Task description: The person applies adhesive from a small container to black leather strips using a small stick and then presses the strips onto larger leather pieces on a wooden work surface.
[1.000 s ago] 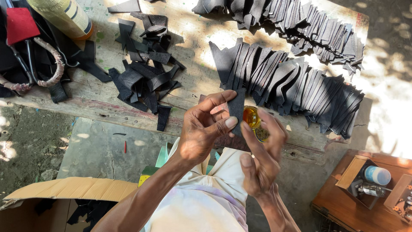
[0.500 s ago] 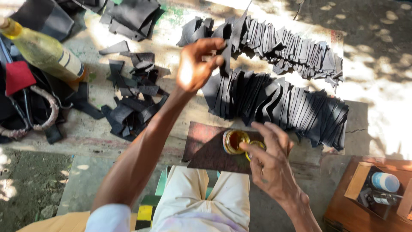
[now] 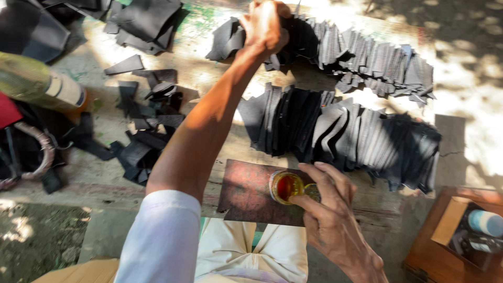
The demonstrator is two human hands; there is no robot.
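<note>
- Left hand (image 3: 263, 25) reached to the far row of black pieces (image 3: 361, 55), grip closed on one.
- Right hand (image 3: 327, 207) pinched the small glue jar (image 3: 286, 186) on the desk (image 3: 246, 194).
- Judgement: the jar needed holding level; one piece lifted cleanly.

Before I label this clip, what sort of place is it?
Probably an outdoor craft workbench: rows of cut black pieces in sunlight, scraps, and a small jar of amber liquid at the right hand.

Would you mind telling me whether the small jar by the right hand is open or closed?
Open: the jar shows amber liquid through its uncovered mouth, beside the right hand.
</note>
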